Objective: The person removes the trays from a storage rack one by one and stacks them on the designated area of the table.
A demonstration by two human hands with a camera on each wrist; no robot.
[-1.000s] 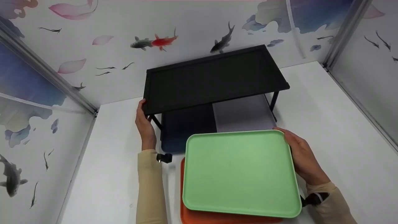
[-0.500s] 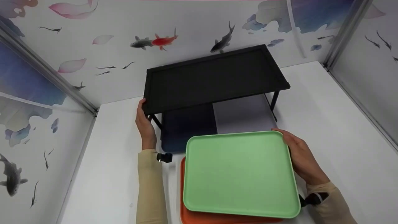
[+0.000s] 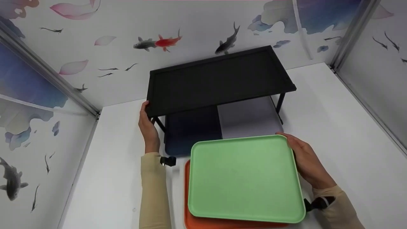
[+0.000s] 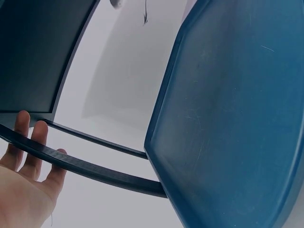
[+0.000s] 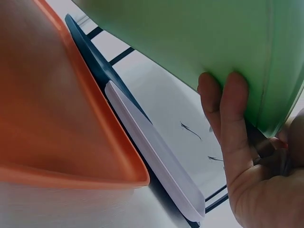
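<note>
The left hand (image 3: 148,127) rests with straight fingers against the front left corner of the black two-tier rack (image 3: 216,79) on the white table (image 3: 334,108). Under the rack lie a dark blue tray (image 3: 190,127) and a pale grey tray (image 3: 248,116). The right hand (image 3: 306,160) grips the green tray (image 3: 244,178) by its right edge, lifted above the orange tray (image 3: 203,222).

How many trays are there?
4. The green tray is held by the right hand, above the orange tray. The dark blue tray and grey tray lie under the black rack. More could be hidden.
</note>
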